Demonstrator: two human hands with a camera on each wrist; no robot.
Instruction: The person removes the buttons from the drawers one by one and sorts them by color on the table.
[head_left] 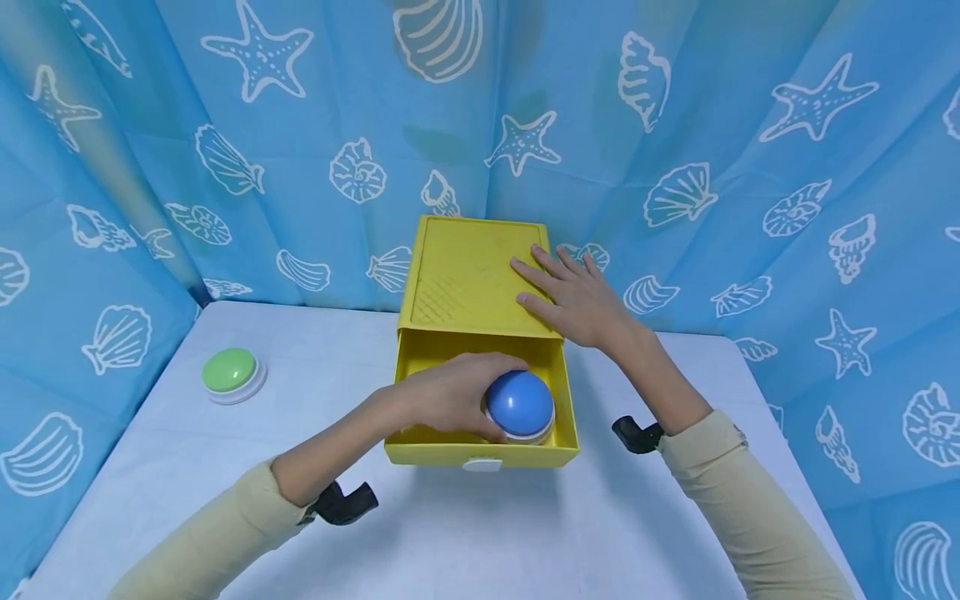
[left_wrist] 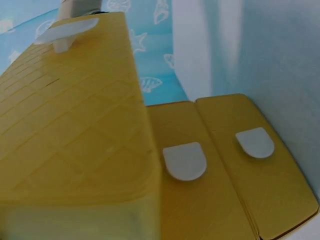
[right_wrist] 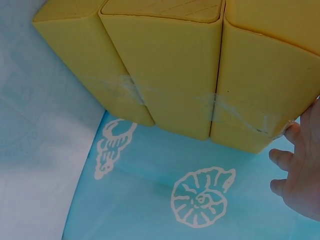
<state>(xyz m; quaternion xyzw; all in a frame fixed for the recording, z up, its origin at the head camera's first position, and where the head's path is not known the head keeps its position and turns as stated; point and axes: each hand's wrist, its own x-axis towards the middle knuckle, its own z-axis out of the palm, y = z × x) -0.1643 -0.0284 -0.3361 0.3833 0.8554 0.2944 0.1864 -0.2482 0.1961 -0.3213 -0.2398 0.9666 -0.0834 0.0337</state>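
A: Start with the left hand (head_left: 450,393).
B: Grasping. Thumb on the near side, fingers curled about the left and far sides of a glossy blue dome on a round white base (head_left: 519,406).
A: Where does the dome sit?
B: Inside a pulled-out yellow plastic drawer (head_left: 525,456), toward its near right corner. Can't tell whether the base touches the drawer floor. White tab handle (head_left: 482,465) at the middle of the drawer's front edge.
A: Right hand (head_left: 583,302)?
B: Released, fingers spread, resting on the right edge of the top of a boxy yellow plastic cabinet (head_left: 472,267). Holds nothing.
A: Cabinet's position?
B: Near the middle of the far edge of a white-covered bench (head_left: 330,367). Left wrist view: two closed yellow lower drawer fronts (left_wrist: 205,212), each with a white tab. Right wrist view: three casings stacked, clear tape (right_wrist: 240,116) across the seams.
A: Anything else on the bench?
B: A green dome on a round white base (head_left: 231,372), near the far left corner, well apart from the cabinet.
A: Surroundings?
B: Blue curtain (head_left: 450,125), white shells and starfish printed on it, beyond the far edge and along both sides.
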